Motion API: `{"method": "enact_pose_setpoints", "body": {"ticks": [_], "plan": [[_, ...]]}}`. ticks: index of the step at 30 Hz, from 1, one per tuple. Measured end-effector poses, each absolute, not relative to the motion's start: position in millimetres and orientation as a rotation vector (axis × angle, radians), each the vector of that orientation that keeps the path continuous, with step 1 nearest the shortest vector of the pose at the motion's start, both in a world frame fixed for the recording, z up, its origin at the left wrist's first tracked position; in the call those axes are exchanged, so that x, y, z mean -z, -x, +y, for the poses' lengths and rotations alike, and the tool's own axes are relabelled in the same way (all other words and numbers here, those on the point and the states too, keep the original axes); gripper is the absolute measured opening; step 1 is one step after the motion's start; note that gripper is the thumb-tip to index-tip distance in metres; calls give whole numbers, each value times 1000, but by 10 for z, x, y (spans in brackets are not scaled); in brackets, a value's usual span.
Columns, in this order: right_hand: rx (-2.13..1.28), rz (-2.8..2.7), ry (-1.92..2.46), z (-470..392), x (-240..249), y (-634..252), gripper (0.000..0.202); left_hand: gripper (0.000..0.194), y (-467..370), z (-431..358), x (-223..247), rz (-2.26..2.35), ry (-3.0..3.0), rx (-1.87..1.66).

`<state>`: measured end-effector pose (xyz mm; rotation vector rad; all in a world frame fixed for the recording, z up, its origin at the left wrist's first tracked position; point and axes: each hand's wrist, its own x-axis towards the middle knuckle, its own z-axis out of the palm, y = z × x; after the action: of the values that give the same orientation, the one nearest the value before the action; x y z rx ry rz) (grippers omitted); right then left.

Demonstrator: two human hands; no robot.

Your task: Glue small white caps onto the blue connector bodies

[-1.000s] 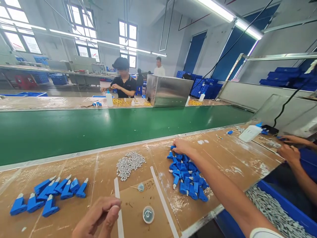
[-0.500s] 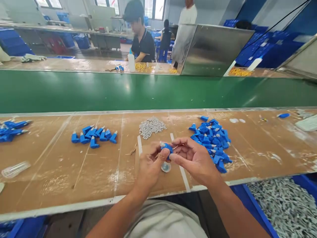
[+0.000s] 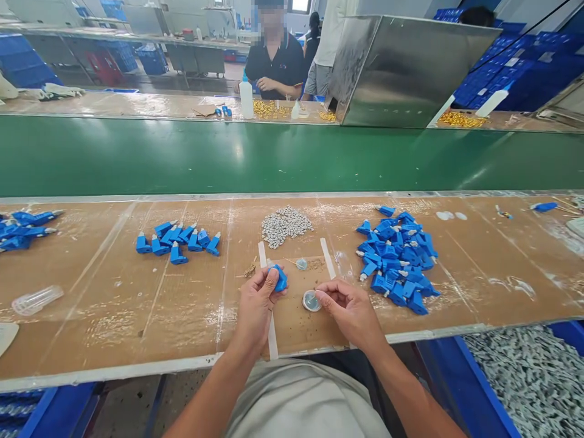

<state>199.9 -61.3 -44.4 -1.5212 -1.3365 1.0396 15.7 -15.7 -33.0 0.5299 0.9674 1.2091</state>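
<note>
My left hand (image 3: 259,298) is closed round a small blue plastic piece (image 3: 280,278), gripped between thumb and fingers over the brown worktable. At the edge of a small round clear dish (image 3: 311,301), the thumb and forefinger of my right hand (image 3: 349,307) are pinched together. Whatever is between those fingertips is too small to make out. Behind the dish lies another small clear round thing (image 3: 302,263) with a thin stick beside it. A heap of little grey pieces (image 3: 286,226) sits farther back. To the right spreads a large pile of similar blue pieces (image 3: 396,258).
A smaller group of blue pieces (image 3: 177,239) stands at left, with a clear plastic tube (image 3: 38,300) nearer the front. Beyond the table runs a green belt (image 3: 205,155), with a person (image 3: 275,64) on its far side. A blue bin (image 3: 483,389) of grey parts stands below right.
My hands have moved apart. The left carries the blue piece leftward; the right has let go of it and come down to the clear dish. The camera view has tilted slightly downward.
</note>
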Motion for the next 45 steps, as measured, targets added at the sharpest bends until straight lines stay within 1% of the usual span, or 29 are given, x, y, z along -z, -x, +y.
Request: {"method": "enact_pose_setpoints", "body": {"ticks": [5,8,12,16,18,21,25,28,33,38,45], "plan": [[-740,-1601,1524,-619,382,-1958,18,39,-137,-153,358,956,-532,-1207],[-629,-1748,1465,-645,340,-1934,16,40,-120,-174,345,953,-553,-1199],[-724,-1693,1460,-660,275,-1990,15,36,-79,-216,279,852,-539,-1089],[-928,-1370,1457,-630,204,-2154,16,32,-61,-245,204,704,-395,-891],[-959,-1232,1433,-611,141,-2215,17,30,-81,-263,168,654,-337,-808],[-903,-1164,1347,-609,-12,-2209,14,29,-135,-301,117,606,-293,-718],[-697,-1258,1288,-658,-233,-2055,3,30,-199,-337,67,593,-296,-682],[-588,-1356,1257,-689,-308,-1941,6,29,-226,-344,62,601,-308,-680],[-577,-1429,1211,-673,-297,-1865,10,29,-238,-351,95,609,-333,-692],[-577,-1458,1228,-642,-271,-1852,10,31,-227,-352,97,619,-350,-681],[-579,-1497,1245,-618,-226,-1845,11,30,-217,-347,103,604,-351,-695]]}}
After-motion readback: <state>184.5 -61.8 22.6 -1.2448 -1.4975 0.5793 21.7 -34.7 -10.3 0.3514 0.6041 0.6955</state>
